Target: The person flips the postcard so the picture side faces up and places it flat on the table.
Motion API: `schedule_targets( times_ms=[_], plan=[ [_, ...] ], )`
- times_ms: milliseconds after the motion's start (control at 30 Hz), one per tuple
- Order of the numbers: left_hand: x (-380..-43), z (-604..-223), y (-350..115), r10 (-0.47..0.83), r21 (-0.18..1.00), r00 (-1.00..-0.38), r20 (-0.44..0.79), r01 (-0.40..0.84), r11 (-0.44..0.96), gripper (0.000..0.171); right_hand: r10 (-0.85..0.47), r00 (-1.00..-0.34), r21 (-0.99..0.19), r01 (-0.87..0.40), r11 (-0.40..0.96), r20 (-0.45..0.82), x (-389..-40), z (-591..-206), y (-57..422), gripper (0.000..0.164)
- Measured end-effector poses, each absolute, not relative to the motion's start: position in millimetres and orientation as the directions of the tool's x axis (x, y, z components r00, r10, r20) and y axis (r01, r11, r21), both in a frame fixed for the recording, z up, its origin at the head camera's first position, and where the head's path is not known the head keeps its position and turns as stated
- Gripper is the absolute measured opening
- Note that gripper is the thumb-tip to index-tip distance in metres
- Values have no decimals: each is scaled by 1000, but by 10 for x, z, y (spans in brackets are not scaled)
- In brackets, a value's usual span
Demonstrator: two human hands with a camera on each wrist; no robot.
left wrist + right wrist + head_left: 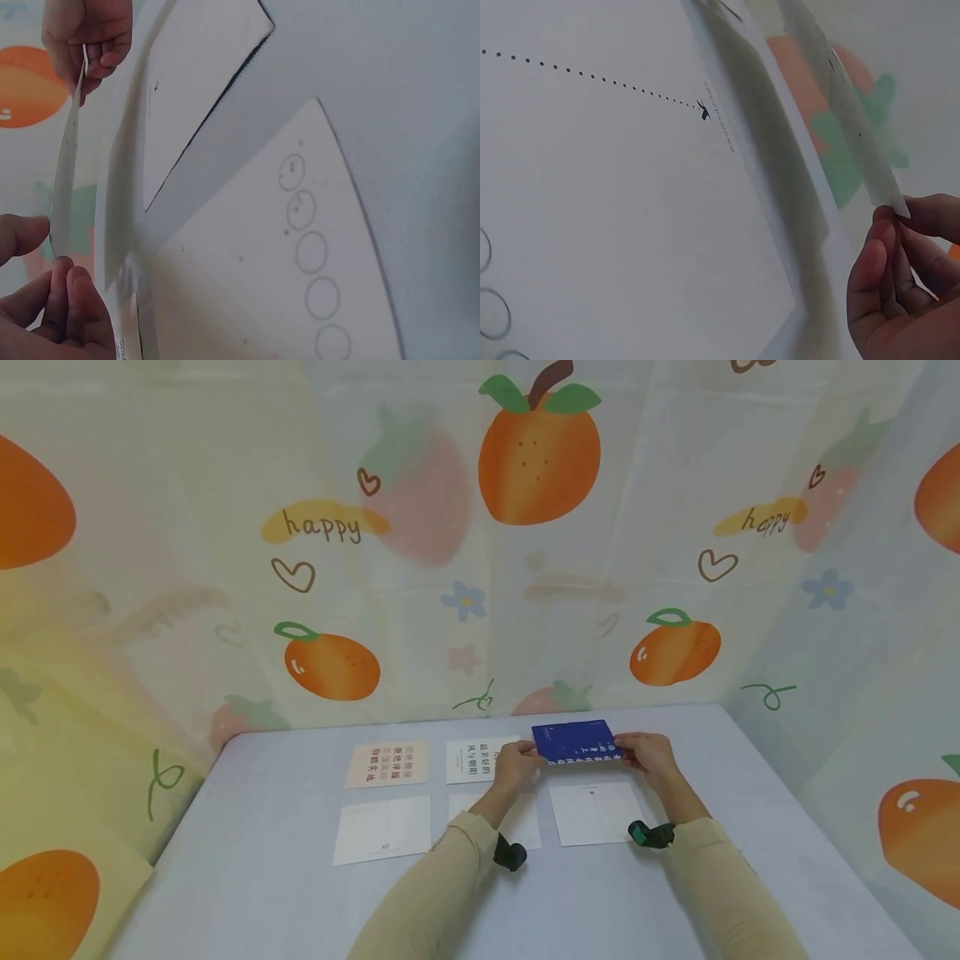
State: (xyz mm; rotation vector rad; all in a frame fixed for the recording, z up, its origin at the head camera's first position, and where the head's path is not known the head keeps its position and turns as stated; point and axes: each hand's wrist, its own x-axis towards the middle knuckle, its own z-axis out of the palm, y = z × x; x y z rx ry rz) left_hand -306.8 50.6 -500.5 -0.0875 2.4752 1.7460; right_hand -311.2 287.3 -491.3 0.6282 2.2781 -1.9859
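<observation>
A dark blue postcard (pixel 572 739) with white characters is held up at the back of the table by both hands. My left hand (pixel 516 766) pinches its left end between thumb and fingers. On the opposite end, the right hand (pixel 652 753) has a similar pinch. Both wrist views show the postcard (pixel 847 97) almost edge-on, its pale back visible. Under the right forearm lies a white card (pixel 596 814). A white card with dark characters (pixel 467 762) is next to the left hand, partly covered by it.
A peach card with reddish characters (pixel 386 763) lies at the back left. In front of it is a white card (pixel 382 828). Another white card (pixel 529 820) is partly hidden by the left forearm. Fruit-printed cloth (pixel 420 635) hangs behind the white-covered table (pixel 247 868).
</observation>
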Motion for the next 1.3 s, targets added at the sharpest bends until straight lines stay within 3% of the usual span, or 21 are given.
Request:
schedule_targets(
  times_ms=[233, 700, 1300],
  plan=[
    [-3076, -5067, 505, 56, 926, -990, -126, -97, 365, 44, 262, -922, -926, 336, 174, -286, -3070, -4933, 2861, 39],
    [-3035, -5094, 526, 12, 883, -993, -115, -97, 458, 39, 267, -934, -891, 319, 322, -238, -3068, -4984, 2813, 32],
    [-3047, -5098, 550, 54, 842, -993, -104, -59, 536, 39, 286, -932, -843, 331, 423, -222, -3075, -4983, 2832, 30]
  ],
)
